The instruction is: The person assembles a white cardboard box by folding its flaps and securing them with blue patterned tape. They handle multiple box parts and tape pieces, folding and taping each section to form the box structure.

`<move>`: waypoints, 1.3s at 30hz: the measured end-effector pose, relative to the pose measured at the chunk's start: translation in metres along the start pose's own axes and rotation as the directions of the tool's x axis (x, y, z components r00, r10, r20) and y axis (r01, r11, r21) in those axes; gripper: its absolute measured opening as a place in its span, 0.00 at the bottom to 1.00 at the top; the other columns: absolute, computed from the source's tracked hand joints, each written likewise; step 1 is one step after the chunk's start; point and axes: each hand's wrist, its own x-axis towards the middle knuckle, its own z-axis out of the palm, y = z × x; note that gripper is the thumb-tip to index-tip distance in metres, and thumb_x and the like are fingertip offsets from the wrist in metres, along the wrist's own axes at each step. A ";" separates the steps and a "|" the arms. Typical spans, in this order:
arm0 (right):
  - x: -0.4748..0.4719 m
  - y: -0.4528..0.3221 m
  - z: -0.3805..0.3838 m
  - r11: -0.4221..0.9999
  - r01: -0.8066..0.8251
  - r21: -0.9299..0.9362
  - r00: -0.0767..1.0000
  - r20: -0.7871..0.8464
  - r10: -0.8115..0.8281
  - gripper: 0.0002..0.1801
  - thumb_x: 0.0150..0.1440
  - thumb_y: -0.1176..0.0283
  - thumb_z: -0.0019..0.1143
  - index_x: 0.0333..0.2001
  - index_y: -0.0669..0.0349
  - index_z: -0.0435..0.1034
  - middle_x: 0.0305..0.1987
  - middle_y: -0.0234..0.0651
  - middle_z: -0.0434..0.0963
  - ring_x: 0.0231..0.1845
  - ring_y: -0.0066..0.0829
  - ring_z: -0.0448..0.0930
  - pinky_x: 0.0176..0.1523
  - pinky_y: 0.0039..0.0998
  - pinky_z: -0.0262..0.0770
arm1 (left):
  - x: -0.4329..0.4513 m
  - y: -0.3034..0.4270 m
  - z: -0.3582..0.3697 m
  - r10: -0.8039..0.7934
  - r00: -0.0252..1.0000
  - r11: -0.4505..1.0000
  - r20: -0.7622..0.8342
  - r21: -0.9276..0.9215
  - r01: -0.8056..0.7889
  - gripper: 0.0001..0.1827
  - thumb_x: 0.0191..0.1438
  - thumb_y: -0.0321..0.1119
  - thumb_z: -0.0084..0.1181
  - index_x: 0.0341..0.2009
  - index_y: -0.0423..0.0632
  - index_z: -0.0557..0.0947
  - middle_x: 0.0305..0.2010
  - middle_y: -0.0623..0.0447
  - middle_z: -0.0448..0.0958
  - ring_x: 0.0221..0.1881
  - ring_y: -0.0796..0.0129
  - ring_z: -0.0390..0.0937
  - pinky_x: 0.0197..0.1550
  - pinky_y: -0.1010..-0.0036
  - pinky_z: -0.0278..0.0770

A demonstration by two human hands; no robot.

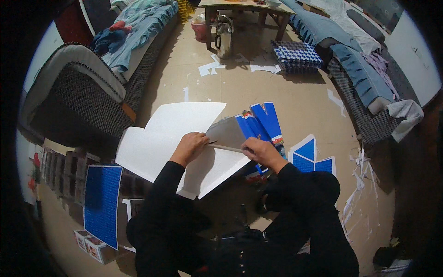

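Note:
A large white sheet of card or paperboard point(162, 138), with a notch cut in its left side, lies before me. My left hand point(191, 148) presses down near its middle, fingers curled at a raised fold; a small dark sliver shows at the fingertips, too small to name. My right hand point(262, 153) pinches the right end of a narrow turned-up strip point(225, 148) along that fold. The near part of the sheet slopes towards me, in shadow on its left. Beyond the fold lies a grey flat surface point(226, 131). Blue printed card pieces point(266, 121) lie just past my right hand.
Blue panels with white edges point(304, 155) lie at right, and another blue panel point(102, 204) leans at left by small boxes point(95, 246). Paper scraps point(209, 67) litter the floor. Sofas point(86, 93) flank the room; a metal flask point(224, 41) stands by a low table point(242, 4).

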 end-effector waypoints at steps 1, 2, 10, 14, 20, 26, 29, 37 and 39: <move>0.003 0.003 -0.002 1.000 0.001 -0.024 1.000 0.008 -0.001 0.06 0.53 0.74 0.59 0.36 0.57 0.70 0.34 0.38 0.75 0.35 0.42 0.79 0.35 0.34 0.76 | 0.002 -0.001 0.000 -0.005 1.000 1.000 0.005 0.015 0.005 0.04 0.48 0.30 0.58 0.29 0.47 0.77 0.30 0.52 0.75 0.35 0.58 0.76 0.39 0.65 0.76; 0.006 0.005 -0.004 0.999 0.001 -0.048 1.000 0.016 0.000 0.06 0.53 0.74 0.59 0.36 0.57 0.70 0.34 0.38 0.75 0.35 0.42 0.79 0.35 0.34 0.76 | 0.005 -0.002 0.001 -0.009 1.000 1.000 0.009 0.030 0.009 0.04 0.48 0.30 0.58 0.28 0.47 0.76 0.30 0.52 0.75 0.35 0.58 0.76 0.39 0.65 0.76; 0.021 0.008 0.002 0.972 0.087 -0.218 0.996 0.029 -0.083 0.02 0.55 0.75 0.55 0.31 0.60 0.70 0.31 0.39 0.73 0.33 0.40 0.79 0.32 0.33 0.77 | 0.009 -0.004 0.015 0.001 0.995 0.970 -0.096 0.244 0.022 0.04 0.50 0.29 0.55 0.31 0.49 0.74 0.31 0.54 0.73 0.35 0.62 0.75 0.36 0.70 0.77; 0.020 0.008 -0.002 0.938 0.193 -0.288 0.980 0.108 -0.169 0.01 0.55 0.75 0.54 0.31 0.60 0.70 0.30 0.37 0.72 0.33 0.37 0.79 0.33 0.32 0.77 | 0.005 -0.010 0.019 0.144 0.988 0.927 -0.047 0.356 -0.118 0.04 0.49 0.27 0.53 0.32 0.51 0.74 0.30 0.56 0.71 0.34 0.67 0.75 0.35 0.72 0.78; 0.017 0.010 -0.003 0.902 0.283 -0.325 0.958 0.138 -0.251 0.02 0.53 0.77 0.53 0.32 0.61 0.72 0.31 0.38 0.72 0.32 0.35 0.79 0.34 0.31 0.77 | -0.014 -0.015 0.030 0.101 0.995 0.935 -0.010 0.344 -0.092 0.17 0.52 0.26 0.52 0.49 0.47 0.76 0.46 0.49 0.78 0.51 0.59 0.77 0.44 0.70 0.80; 0.015 -0.004 0.000 0.882 0.263 -0.392 0.961 0.192 -0.201 0.06 0.52 0.76 0.50 0.33 0.64 0.72 0.35 0.39 0.72 0.42 0.36 0.76 0.43 0.32 0.73 | -0.015 0.027 0.020 -0.067 0.998 0.971 -0.013 0.227 0.069 0.26 0.54 0.37 0.54 0.58 0.47 0.72 0.54 0.30 0.72 0.57 0.41 0.72 0.51 0.61 0.77; 0.023 -0.017 0.025 0.901 0.180 -0.394 0.977 0.174 -0.119 0.13 0.52 0.73 0.49 0.40 0.67 0.72 0.41 0.41 0.73 0.47 0.38 0.74 0.49 0.34 0.70 | -0.015 0.048 0.017 -0.168 0.986 0.956 0.007 0.243 0.161 0.31 0.55 0.47 0.54 0.61 0.49 0.70 0.54 0.21 0.68 0.58 0.33 0.68 0.55 0.57 0.73; 0.024 -0.021 0.072 0.927 0.000 -0.375 1.000 0.008 0.003 0.29 0.57 0.60 0.50 0.57 0.71 0.64 0.62 0.52 0.67 0.66 0.48 0.65 0.67 0.45 0.56 | -0.021 0.049 0.030 -0.245 0.963 0.952 -0.116 0.158 0.261 0.31 0.54 0.48 0.54 0.60 0.46 0.71 0.58 0.26 0.67 0.60 0.36 0.66 0.61 0.57 0.66; 0.003 -0.018 0.064 0.882 -0.077 -0.466 0.995 0.023 0.099 0.33 0.60 0.53 0.48 0.58 0.71 0.64 0.65 0.53 0.64 0.68 0.46 0.62 0.69 0.48 0.52 | -0.027 0.047 0.038 -0.222 0.961 0.953 -0.167 0.172 0.250 0.32 0.54 0.49 0.55 0.58 0.42 0.72 0.59 0.28 0.67 0.60 0.38 0.67 0.62 0.58 0.65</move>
